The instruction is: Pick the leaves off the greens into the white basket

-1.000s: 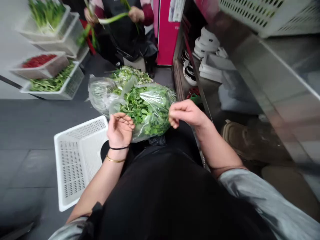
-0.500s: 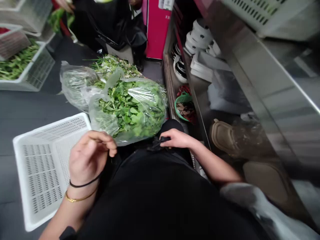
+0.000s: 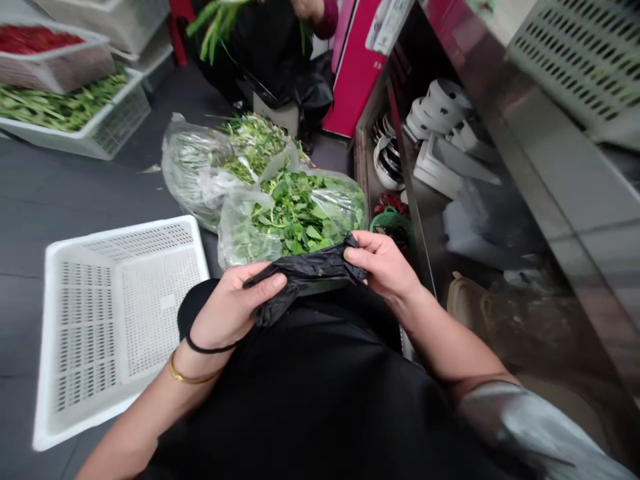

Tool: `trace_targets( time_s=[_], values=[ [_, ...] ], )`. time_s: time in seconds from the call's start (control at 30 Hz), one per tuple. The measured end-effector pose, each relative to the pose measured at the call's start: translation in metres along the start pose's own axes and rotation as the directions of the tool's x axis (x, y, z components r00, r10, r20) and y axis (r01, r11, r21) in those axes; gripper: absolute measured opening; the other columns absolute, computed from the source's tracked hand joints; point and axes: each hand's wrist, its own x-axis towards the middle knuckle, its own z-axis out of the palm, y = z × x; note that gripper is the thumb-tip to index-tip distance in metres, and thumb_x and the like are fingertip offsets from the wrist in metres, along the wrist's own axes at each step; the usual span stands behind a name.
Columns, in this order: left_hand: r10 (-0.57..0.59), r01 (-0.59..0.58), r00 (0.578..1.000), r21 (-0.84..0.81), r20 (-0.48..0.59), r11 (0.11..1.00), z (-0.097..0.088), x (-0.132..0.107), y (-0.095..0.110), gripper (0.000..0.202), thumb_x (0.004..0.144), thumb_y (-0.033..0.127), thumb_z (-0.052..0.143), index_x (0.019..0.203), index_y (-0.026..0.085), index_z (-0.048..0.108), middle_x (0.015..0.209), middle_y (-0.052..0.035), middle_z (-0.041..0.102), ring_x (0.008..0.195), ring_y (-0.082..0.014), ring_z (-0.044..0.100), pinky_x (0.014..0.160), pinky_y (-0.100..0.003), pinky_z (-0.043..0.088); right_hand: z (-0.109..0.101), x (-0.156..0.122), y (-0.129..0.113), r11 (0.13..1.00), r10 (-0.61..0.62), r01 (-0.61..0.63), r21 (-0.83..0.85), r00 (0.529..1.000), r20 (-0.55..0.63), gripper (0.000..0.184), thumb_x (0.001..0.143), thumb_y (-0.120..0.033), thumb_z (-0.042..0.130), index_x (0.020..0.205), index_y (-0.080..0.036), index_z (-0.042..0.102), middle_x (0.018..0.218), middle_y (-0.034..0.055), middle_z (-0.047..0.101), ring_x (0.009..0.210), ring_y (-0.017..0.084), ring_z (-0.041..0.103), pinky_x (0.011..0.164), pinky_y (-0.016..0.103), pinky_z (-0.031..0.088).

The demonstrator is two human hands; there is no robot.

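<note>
Black plastic (image 3: 317, 268): a crumpled strip stretched between the two hands, just above the wearer's black clothing (image 3: 320, 387).
Left hand (image 3: 233, 300): grasping the strip's left end, thumb on top; a black band (image 3: 210, 349) and a gold bangle (image 3: 187, 379) circle the wrist.
Right hand (image 3: 387, 263): pinching the strip's right end between thumb and fingers, slightly farther forward than the left hand.
Clear bag (image 3: 237, 230): just beyond both hands, holding leafy greens (image 3: 295, 213).
Second bag (image 3: 190, 153): ahead of the left hand, beside the first bag; its contents are hard to make out.
Stems (image 3: 257, 137): a loose green heap, past the bags from the hands.
White basket (image 3: 43, 347): on the floor, left of the left hand, its perforated inside facing up.
Crates: well ahead and left of the left hand, a red-filled one (image 3: 85, 67) above one of greens (image 3: 123, 123).
Co-worker (image 3: 267, 50): well ahead of the hands, dressed in black, one dark red sleeve (image 3: 329, 19) showing; green stalks (image 3: 215, 27) hang nearby.
Green basket (image 3: 393, 217): just beyond the right hand.
White dishes (image 3: 437, 110): stacked farther off, ahead and right of the right hand.
</note>
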Motion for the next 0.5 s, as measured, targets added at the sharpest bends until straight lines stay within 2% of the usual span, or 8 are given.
trace_targets(
  time_s=[0.07,0.17,0.27,0.4,0.5],
  values=[
    [-0.016,0.01,0.999,-0.112,-0.052,0.994,-0.004,0.006,0.007,0.025,0.066,0.034,0.08,0.079,0.013,0.074,0.07,-0.006,0.069,0.062,-0.0174,0.063,0.059,-0.027,0.054,-0.002,0.011,-0.009,0.999,-0.026,0.027,0.027,0.999,-0.038,0.036,0.064,-0.044,0.079,0.065,-0.016,0.056,0.044,-0.0071,0.05,0.029,0.004,0.037,0.026,0.015,0.032],
    [0.053,-0.074,0.99,-0.159,-0.131,0.985,-0.009,0.01,0.015,0.024,0.064,0.032,0.082,0.077,0.013,0.074,0.07,-0.0056,0.07,0.063,-0.0164,0.064,0.059,-0.024,0.053,-0.005,0.021,-0.019,0.997,-0.063,0.066,0.038,0.994,-0.087,0.036,0.063,-0.043,0.079,0.069,-0.016,0.057,0.042,-0.0075,0.05,0.026,0.004,0.036,0.024,0.015,0.03],
    [0.098,-0.124,0.98,-0.144,-0.173,0.982,-0.013,0.009,0.019,0.023,0.062,0.032,0.083,0.074,0.014,0.074,0.068,-0.0047,0.07,0.062,-0.0163,0.064,0.061,-0.025,0.053,-0.007,0.021,-0.024,0.995,-0.082,0.087,0.043,0.991,-0.107,0.035,0.064,-0.042,0.079,0.069,-0.015,0.057,0.04,-0.0078,0.049,0.025,0.004,0.035,0.024,0.014,0.028],
    [0.089,-0.113,0.976,-0.115,-0.198,0.987,-0.014,0.006,0.023,0.025,0.059,0.035,0.084,0.066,0.014,0.073,0.062,-0.0046,0.068,0.057,-0.0162,0.061,0.058,-0.027,0.052,-0.009,0.014,-0.027,0.989,-0.093,0.106,0.103,0.987,-0.129,0.038,0.063,-0.042,0.08,0.064,-0.017,0.051,0.037,-0.0113,0.039,0.026,0.003,0.032,0.026,0.014,0.026],
    [0.11,-0.127,0.968,-0.063,-0.226,0.99,-0.013,0.007,0.027,0.028,0.056,0.037,0.085,0.062,0.014,0.071,0.058,-0.0041,0.065,0.053,-0.0135,0.057,0.052,-0.024,0.048,-0.014,0.012,-0.028,0.977,-0.148,0.171,0.126,0.974,-0.17,0.039,0.062,-0.041,0.08,0.063,-0.018,0.048,0.041,-0.0108,0.039,0.031,0.004,0.038,0.031,0.015,0.032]
  ],
)
